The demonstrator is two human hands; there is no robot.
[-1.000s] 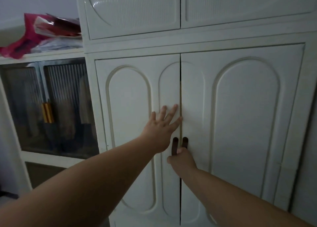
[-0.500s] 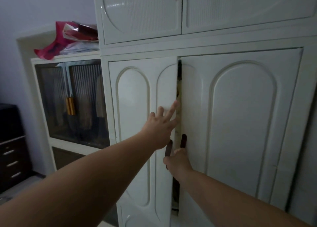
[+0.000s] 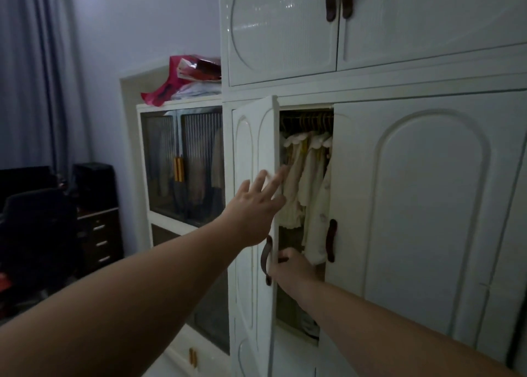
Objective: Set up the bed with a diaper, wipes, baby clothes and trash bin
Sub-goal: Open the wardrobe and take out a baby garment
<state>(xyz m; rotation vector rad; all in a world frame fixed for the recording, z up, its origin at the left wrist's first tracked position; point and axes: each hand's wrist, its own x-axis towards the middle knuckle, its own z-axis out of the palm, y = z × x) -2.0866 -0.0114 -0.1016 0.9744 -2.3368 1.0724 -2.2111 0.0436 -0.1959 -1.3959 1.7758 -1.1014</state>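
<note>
Baby clothes, small cream and white garments on gold hangers (image 3: 309,182), hang inside the white plastic wardrobe, at about one o'clock from the left hand. The step in hand looks like opening the wardrobe to fetch them; no diaper, wipes or trash bin shows here. The left white arched door (image 3: 253,205) stands partly ajar. The right hand (image 3: 291,268), low at six o'clock from the clothes, curls round that door's edge beside its brown handle (image 3: 267,262). The left hand (image 3: 256,208) reaches forward, fingers spread and straight against the door. Next, the door probably needs swinging wider before a garment can be unhooked.
</note>
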